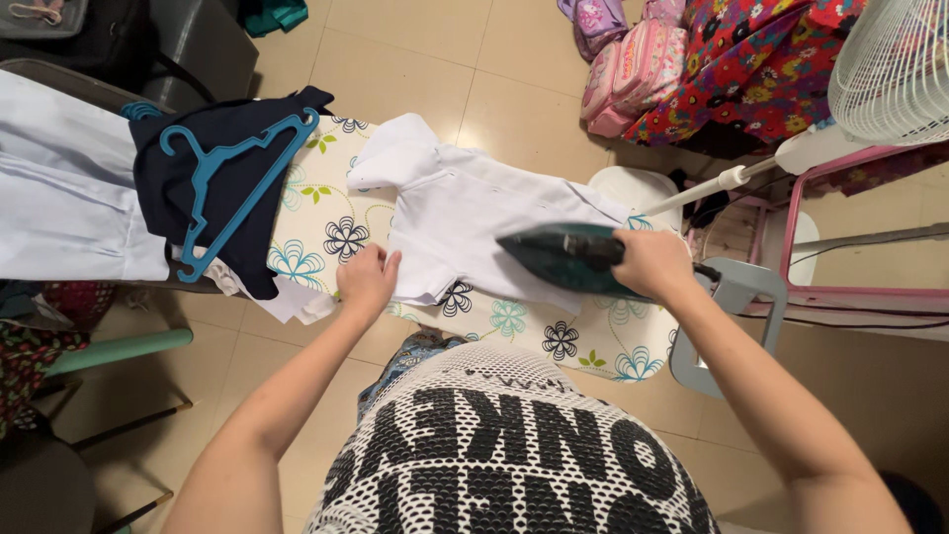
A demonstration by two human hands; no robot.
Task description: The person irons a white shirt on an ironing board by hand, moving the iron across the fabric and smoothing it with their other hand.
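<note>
**Ironing a white shirt on a flower-print board**

Pressing is shown from above: a dark green iron (pixel 561 257) is gripped by the right hand (pixel 652 263), whose fingers are closed round the handle, so the handle itself is mostly hidden. The iron rests on a small white shirt (pixel 474 222) spread over the ironing board (pixel 326 222), a surface covered in pale cloth with a flower print. The left hand (pixel 368 280) is laid flat and open on the near edge of the shirt, fingers spread, nothing grasped; the cloth is merely pinned down.

The shirt's long axis runs across the view, collar and one sleeve toward the left, the hem end under the iron on the right. The iron's pointed nose is directed left, toward the left hand, with bare unpressed-looking cloth between the two. The right hand is therefore the one on the tool, the left the nearer to the collar end.

A dark blue garment (pixel 232 188) with a blue plastic hanger (pixel 232 183) on top lies at the board's far left end, well apart from the iron. The soleplate cannot be seen, nor can the cord be made out clearly. The board's right end is partly covered by the forearm.
</note>
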